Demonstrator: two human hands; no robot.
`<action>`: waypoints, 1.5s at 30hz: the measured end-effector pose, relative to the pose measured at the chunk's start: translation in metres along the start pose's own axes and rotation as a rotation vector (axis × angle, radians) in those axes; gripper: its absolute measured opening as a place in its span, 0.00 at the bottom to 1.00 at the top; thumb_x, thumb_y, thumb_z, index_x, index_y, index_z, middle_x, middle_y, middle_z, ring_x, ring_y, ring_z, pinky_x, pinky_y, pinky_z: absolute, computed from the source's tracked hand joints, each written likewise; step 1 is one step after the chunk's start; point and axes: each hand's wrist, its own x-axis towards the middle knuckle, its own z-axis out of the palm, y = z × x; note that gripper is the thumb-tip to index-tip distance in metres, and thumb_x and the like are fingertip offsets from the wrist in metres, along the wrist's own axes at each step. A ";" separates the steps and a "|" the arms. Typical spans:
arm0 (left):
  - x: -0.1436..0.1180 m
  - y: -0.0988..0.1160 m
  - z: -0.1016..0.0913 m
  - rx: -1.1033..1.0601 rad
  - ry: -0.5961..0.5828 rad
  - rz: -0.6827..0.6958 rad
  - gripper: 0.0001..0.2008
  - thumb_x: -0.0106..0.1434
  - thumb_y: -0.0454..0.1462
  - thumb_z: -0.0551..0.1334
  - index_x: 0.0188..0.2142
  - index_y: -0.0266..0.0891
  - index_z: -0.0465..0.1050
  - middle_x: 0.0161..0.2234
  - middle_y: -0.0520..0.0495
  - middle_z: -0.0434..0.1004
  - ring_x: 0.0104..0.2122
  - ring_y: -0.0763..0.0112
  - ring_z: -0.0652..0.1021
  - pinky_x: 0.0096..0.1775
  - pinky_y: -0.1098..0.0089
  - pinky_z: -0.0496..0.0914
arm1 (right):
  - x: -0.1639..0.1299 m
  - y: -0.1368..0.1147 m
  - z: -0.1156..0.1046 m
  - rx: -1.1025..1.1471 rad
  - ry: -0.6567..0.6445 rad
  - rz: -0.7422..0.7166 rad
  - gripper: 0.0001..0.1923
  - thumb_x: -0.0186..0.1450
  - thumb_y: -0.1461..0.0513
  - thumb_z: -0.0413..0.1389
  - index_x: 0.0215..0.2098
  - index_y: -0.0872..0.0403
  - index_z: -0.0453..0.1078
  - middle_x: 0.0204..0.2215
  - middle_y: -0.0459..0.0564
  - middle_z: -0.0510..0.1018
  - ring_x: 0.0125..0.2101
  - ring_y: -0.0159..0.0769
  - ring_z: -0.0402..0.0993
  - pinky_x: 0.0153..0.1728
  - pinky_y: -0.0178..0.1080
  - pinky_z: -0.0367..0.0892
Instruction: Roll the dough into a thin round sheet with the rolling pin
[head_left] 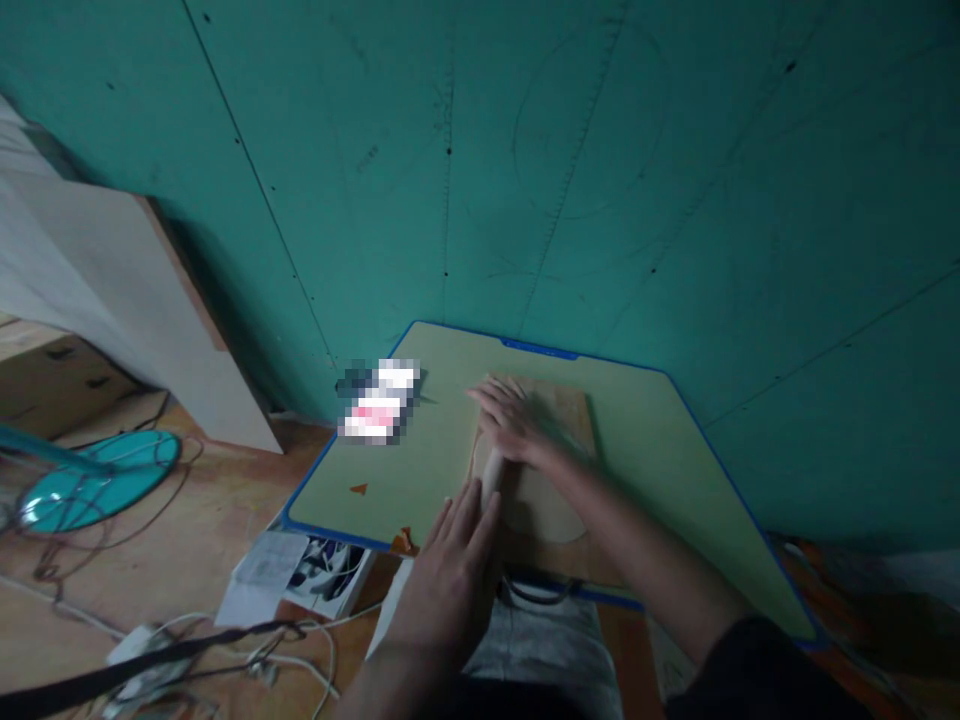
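Fingers: both sets lie flat and stretched out, gripping nothing; they press down on a pale rolling pin (491, 470) rather than closing around it.
Left hand (450, 570): palm down at the near end of the rolling pin, fingers together and pointing away from the body, likely so the pin can turn freely under the palm.
Right hand (514, 425): open and flat over the far end of the rolling pin, blurred, so its exact contact is hard to read.
Rolling pin: lies across the wooden board (559, 455), running from the near hand toward the far one, mostly hidden under the hands.
Dough (551, 505): a thin, pale, rounded sheet just right of the rolling pin, lying flat on the wooden board; its far edge is hidden by the right forearm.
Wooden board: under the rolling pin, resting on the tabletop (645, 440), a pale green surface with a blue rim, which gives a firm, level base.
Pixelated packet (379, 400): left of the rolling pin, at the tabletop's far left corner, well apart from the hands.
Fan (97, 480): teal, far left of the rolling pin, on the floor.
Cables (225, 650): near left of the rolling pin, on the floor beside some printed papers (300, 575).
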 end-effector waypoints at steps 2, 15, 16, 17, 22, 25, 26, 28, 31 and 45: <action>0.002 0.006 0.004 0.001 -0.004 0.061 0.31 0.70 0.29 0.51 0.70 0.40 0.51 0.69 0.36 0.57 0.67 0.54 0.62 0.62 0.51 0.67 | -0.026 0.018 -0.007 -0.020 -0.021 -0.019 0.27 0.69 0.63 0.44 0.66 0.55 0.64 0.67 0.54 0.65 0.69 0.43 0.52 0.69 0.53 0.44; 0.002 -0.049 -0.031 0.076 0.038 -0.257 0.20 0.74 0.40 0.47 0.55 0.42 0.75 0.56 0.42 0.76 0.63 0.51 0.68 0.60 0.47 0.67 | 0.054 -0.029 0.009 -0.009 -0.080 0.075 0.27 0.72 0.59 0.45 0.68 0.54 0.61 0.69 0.55 0.62 0.70 0.44 0.48 0.69 0.56 0.33; 0.006 -0.049 -0.035 0.083 0.021 -0.275 0.20 0.74 0.41 0.48 0.54 0.41 0.75 0.55 0.41 0.77 0.61 0.51 0.71 0.59 0.48 0.69 | 0.059 -0.034 0.011 0.006 -0.068 0.084 0.26 0.72 0.59 0.45 0.67 0.54 0.62 0.68 0.55 0.63 0.70 0.45 0.49 0.69 0.56 0.33; 0.012 -0.047 -0.039 0.093 -0.017 -0.290 0.19 0.73 0.41 0.49 0.53 0.40 0.75 0.52 0.39 0.78 0.57 0.52 0.75 0.56 0.51 0.71 | 0.063 -0.036 0.011 0.019 -0.052 0.088 0.26 0.72 0.59 0.45 0.66 0.54 0.63 0.67 0.55 0.64 0.70 0.46 0.50 0.69 0.57 0.33; 0.036 -0.025 -0.050 0.133 -0.348 -0.419 0.19 0.72 0.37 0.53 0.61 0.39 0.65 0.42 0.39 0.82 0.41 0.56 0.83 0.39 0.63 0.74 | 0.036 -0.021 0.006 0.050 0.029 0.089 0.23 0.71 0.62 0.46 0.62 0.52 0.68 0.63 0.52 0.70 0.66 0.42 0.58 0.69 0.52 0.41; 0.037 -0.009 -0.051 0.102 -0.347 -0.376 0.22 0.72 0.32 0.51 0.64 0.40 0.59 0.43 0.38 0.82 0.42 0.55 0.83 0.38 0.65 0.73 | -0.009 0.011 -0.006 0.088 0.081 0.104 0.23 0.72 0.63 0.42 0.63 0.52 0.66 0.63 0.53 0.70 0.64 0.37 0.62 0.65 0.45 0.53; 0.035 -0.002 -0.049 0.068 -0.310 -0.328 0.24 0.72 0.31 0.50 0.66 0.41 0.58 0.44 0.38 0.82 0.42 0.56 0.83 0.39 0.65 0.73 | -0.026 0.023 -0.010 0.118 0.115 0.108 0.24 0.73 0.62 0.40 0.63 0.52 0.65 0.63 0.53 0.69 0.63 0.37 0.62 0.64 0.45 0.56; 0.030 0.017 -0.042 -0.022 -0.250 -0.211 0.28 0.71 0.31 0.49 0.69 0.44 0.52 0.46 0.39 0.81 0.42 0.57 0.83 0.38 0.66 0.73 | -0.059 0.046 -0.018 0.260 0.233 0.101 0.23 0.73 0.61 0.40 0.62 0.51 0.66 0.61 0.54 0.71 0.62 0.38 0.64 0.63 0.46 0.58; 0.024 0.053 -0.024 -0.117 -0.274 -0.087 0.34 0.69 0.29 0.48 0.72 0.46 0.42 0.46 0.40 0.79 0.37 0.59 0.83 0.35 0.67 0.74 | -0.093 0.072 -0.024 0.362 0.351 0.117 0.20 0.72 0.60 0.43 0.56 0.50 0.70 0.57 0.54 0.74 0.60 0.41 0.66 0.63 0.47 0.58; 0.001 0.094 0.009 -0.066 -0.571 -0.106 0.42 0.64 0.29 0.55 0.73 0.39 0.38 0.36 0.41 0.84 0.33 0.58 0.84 0.34 0.66 0.75 | -0.106 0.079 -0.013 0.231 0.260 0.169 0.17 0.66 0.66 0.46 0.48 0.53 0.72 0.50 0.54 0.76 0.53 0.40 0.71 0.56 0.42 0.64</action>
